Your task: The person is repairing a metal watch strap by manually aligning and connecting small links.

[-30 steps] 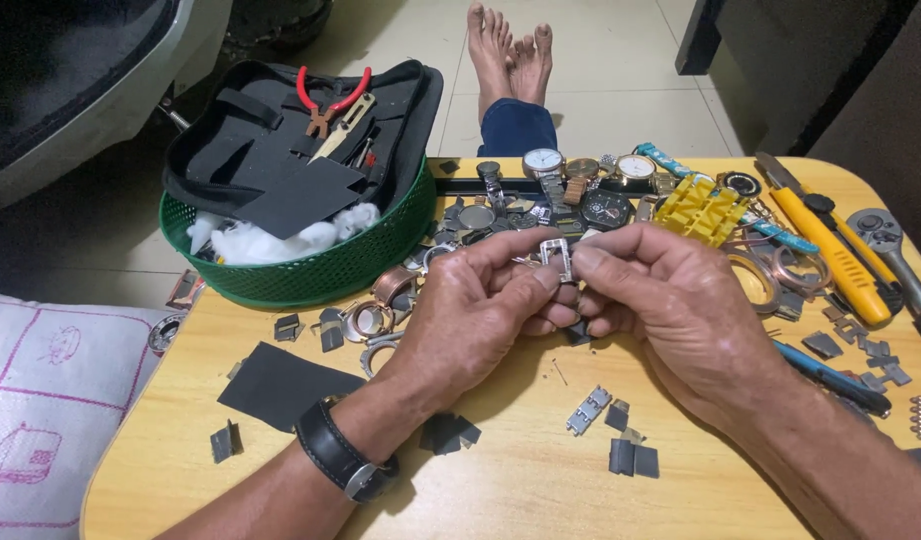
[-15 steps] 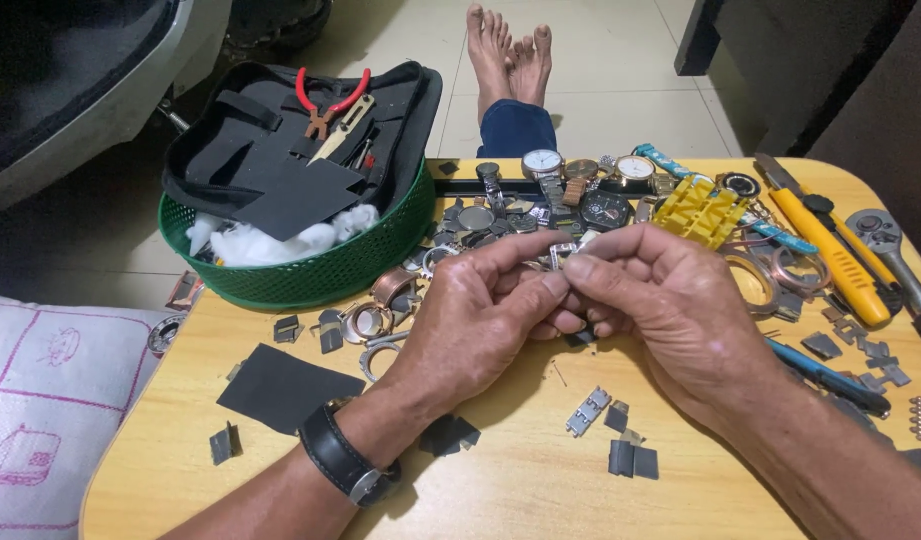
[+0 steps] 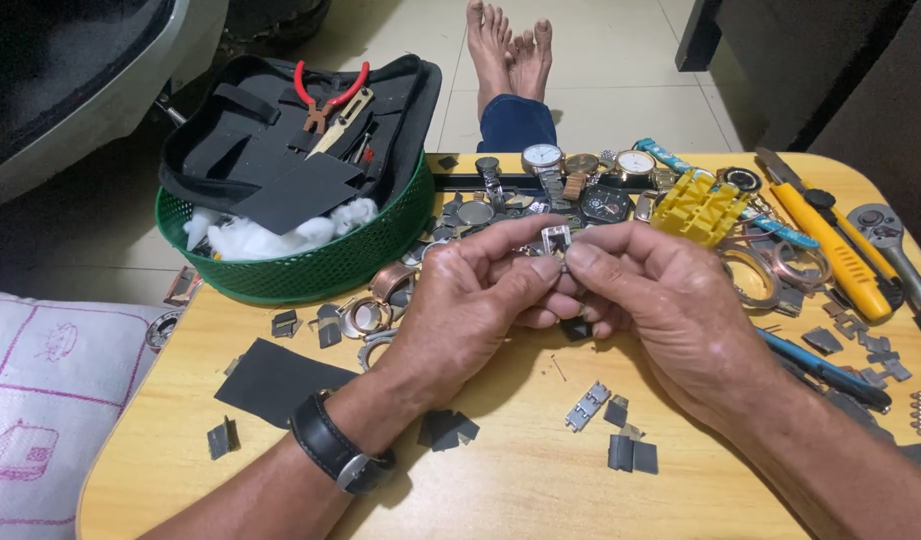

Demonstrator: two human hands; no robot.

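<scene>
The person's forearms are bare, with no sleeves in sight. The left wrist carries a wristwatch (image 3: 332, 452) on a broad black strap with a silvery metal case at its side. The left hand (image 3: 470, 305) and right hand (image 3: 655, 305) wear no rings or gloves, and beyond the table show dark blue trousers (image 3: 515, 122) and bare feet (image 3: 508, 45).

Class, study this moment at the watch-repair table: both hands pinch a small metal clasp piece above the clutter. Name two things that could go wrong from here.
1. The small metal clasp piece is held only by the fingertips of the left hand and right hand; it might slip and get lost among the loose band links below.
2. A forearm could sweep the tiny beads near the table edge onto the floor.
</scene>
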